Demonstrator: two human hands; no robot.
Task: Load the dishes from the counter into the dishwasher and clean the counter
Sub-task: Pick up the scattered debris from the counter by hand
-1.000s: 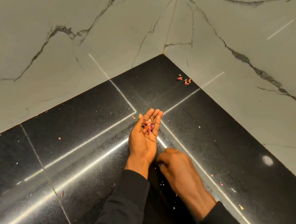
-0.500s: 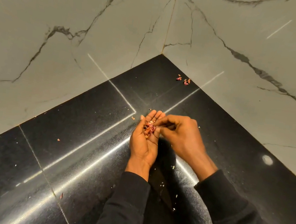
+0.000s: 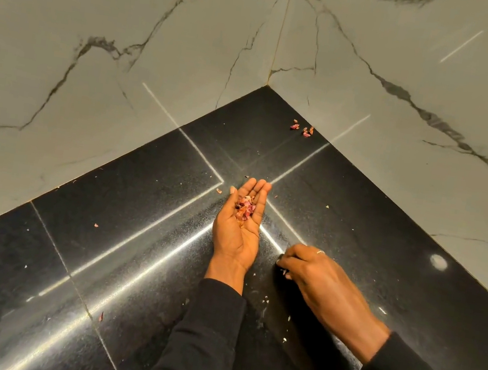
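I am on the clean-the-counter part of the job, I think. No dishes and no dishwasher show here.

My left hand (image 3: 237, 234) lies palm up over the middle of the black counter (image 3: 134, 232). Its fingers are straight and close together, like a little bowl. A pile of pink scraps (image 3: 245, 209) sits in it, near the fingers.

My right hand (image 3: 325, 285) is at 4 o'clock from the left one, palm down, touching the counter. Its fingers are bent and bunched, and the tips pinch a small pink bit (image 3: 285, 272).

A little heap of scraps (image 3: 303, 128) lies at 1 o'clock from the left hand, close to the corner where the marble walls (image 3: 105, 5) meet. More tiny bits are dotted about from 5 to 9 o'clock.

Next, I think the small pink bit should go into the left palm. That palm must stay flat, or the pile could slide off. Then comes a long reach to the little heap of scraps. The bits look thin and the stone looks shiny, so pinching them may be hard.
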